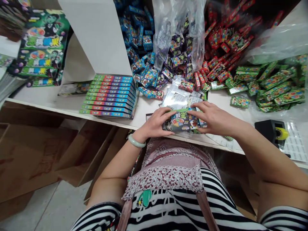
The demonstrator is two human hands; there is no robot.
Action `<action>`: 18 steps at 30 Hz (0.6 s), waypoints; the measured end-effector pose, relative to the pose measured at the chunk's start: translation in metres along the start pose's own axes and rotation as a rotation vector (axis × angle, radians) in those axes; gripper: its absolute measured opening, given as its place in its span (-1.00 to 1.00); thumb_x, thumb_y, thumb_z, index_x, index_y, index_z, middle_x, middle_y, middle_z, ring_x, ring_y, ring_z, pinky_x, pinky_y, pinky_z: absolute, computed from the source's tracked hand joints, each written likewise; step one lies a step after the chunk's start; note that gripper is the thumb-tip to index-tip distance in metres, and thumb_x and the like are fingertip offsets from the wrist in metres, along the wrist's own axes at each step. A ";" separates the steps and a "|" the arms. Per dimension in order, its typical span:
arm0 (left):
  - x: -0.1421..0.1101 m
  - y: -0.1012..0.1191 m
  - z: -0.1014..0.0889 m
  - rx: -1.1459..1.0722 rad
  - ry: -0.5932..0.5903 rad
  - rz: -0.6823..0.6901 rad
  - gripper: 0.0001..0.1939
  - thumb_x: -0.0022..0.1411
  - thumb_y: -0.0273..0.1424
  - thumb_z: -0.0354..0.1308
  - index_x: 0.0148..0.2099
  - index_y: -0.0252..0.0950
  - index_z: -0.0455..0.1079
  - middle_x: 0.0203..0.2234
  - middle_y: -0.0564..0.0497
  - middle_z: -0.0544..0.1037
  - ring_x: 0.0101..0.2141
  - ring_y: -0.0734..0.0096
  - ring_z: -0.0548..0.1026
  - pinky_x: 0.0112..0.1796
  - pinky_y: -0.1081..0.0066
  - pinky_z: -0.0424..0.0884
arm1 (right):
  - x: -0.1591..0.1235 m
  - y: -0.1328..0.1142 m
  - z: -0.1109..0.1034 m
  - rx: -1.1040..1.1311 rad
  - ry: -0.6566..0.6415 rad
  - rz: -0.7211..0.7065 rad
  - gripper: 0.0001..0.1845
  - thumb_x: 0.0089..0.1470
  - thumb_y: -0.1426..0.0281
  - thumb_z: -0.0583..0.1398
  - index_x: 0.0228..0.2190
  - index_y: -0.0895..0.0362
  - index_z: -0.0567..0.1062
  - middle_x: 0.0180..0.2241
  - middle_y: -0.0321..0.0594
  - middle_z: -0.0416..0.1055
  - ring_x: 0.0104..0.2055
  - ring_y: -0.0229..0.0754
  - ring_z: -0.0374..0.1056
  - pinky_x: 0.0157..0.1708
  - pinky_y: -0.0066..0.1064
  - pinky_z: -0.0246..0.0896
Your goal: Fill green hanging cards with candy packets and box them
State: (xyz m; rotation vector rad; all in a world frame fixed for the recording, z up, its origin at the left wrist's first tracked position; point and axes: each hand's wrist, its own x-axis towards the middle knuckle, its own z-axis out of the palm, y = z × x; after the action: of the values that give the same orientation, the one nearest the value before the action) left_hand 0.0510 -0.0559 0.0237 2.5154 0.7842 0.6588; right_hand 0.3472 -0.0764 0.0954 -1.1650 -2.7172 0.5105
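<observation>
My left hand (154,122) and my right hand (214,117) both grip a small green printed candy box (175,121) from either side, just above the table's near edge. A pale jade bangle (136,141) circles my left wrist. Under and beyond my hands lies a loose spread of silver-backed clear packets (180,98). Other small boxes show between my right fingers, partly hidden. Loose blue (144,75), purple (176,61), red (223,45) and green (276,81) boxes lie heaped in separate piles beyond them.
A neat stack of flat rainbow-edged boxes (108,96) stands on the white table (48,96) left of my hands. A black tape dispenser (270,132) sits at the right, by a printed sheet (295,144). Clear plastic bags (176,29) rise at the back. Flattened cardboard (31,154) lies below the table.
</observation>
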 end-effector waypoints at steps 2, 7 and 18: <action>0.003 0.001 0.002 0.003 0.035 -0.012 -0.08 0.07 0.04 0.36 0.36 -0.21 0.17 0.13 -0.23 0.33 0.13 -0.03 0.35 0.15 -0.02 0.34 | 0.004 0.000 0.003 0.048 0.034 0.019 -0.19 -0.04 0.35 0.40 0.23 -0.11 0.34 0.25 -0.04 0.26 0.27 0.26 0.21 0.21 0.21 0.20; 0.004 0.006 0.006 0.005 0.153 -0.073 -0.11 0.09 -0.02 0.36 0.35 -0.26 0.17 0.10 -0.21 0.31 0.12 0.02 0.35 0.14 0.02 0.36 | -0.003 -0.005 0.017 0.209 0.266 0.122 -0.33 0.08 0.19 0.34 0.20 -0.09 0.32 0.32 -0.03 0.10 0.37 0.17 0.10 0.27 0.14 0.19; 0.012 0.049 0.029 -0.337 0.422 -0.252 -0.35 0.23 -0.07 0.29 0.23 -0.21 0.18 0.01 -0.13 0.39 -0.02 0.19 0.44 0.01 0.14 0.47 | -0.012 -0.029 0.050 0.808 0.508 0.373 -0.60 0.16 0.20 0.21 0.04 -0.09 0.38 -0.16 -0.22 0.45 -0.28 -0.17 0.44 -0.22 -0.23 0.46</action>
State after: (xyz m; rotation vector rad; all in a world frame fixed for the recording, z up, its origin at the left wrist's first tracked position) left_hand 0.0955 -0.0927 0.0300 1.9573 1.0151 1.1423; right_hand 0.3231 -0.1162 0.0592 -1.2971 -1.6076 1.0512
